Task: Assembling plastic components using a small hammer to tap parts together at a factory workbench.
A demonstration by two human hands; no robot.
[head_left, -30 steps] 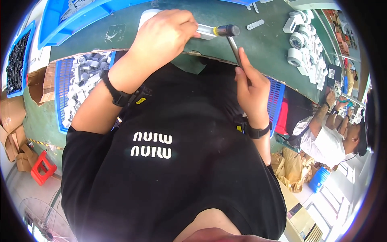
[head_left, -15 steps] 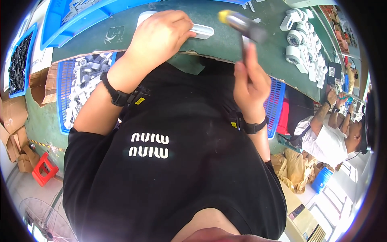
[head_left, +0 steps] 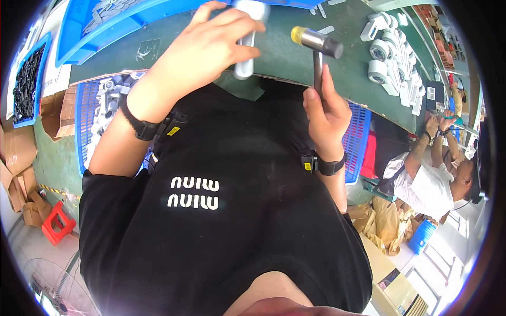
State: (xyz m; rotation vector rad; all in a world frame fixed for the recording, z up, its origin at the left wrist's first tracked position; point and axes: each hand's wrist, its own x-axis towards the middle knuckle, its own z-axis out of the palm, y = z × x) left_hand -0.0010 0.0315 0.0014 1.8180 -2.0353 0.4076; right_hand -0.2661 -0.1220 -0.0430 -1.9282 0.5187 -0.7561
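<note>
While the left hand (head_left: 219, 47) is clamped on a white part (head_left: 244, 70), the right hand (head_left: 329, 121) grasps a two-faced hammer (head_left: 316, 40).

The white part is held above the green bench (head_left: 350, 60), near its front edge, with the wider end away from the body and the narrow end toward it; blur hides its finer detail. The hammer handle is enclosed by the right-hand fingers, thumb laid along it; the metal head, with its yellow face directed left and its dark face right, is apart from the part. Loose flat grey pieces (head_left: 326, 30) lie beyond the hammer. Rows of white assemblies (head_left: 392, 55) with round ends stand at the right; a blue tray (head_left: 100, 42) of grey pieces sits at the upper left.
</note>
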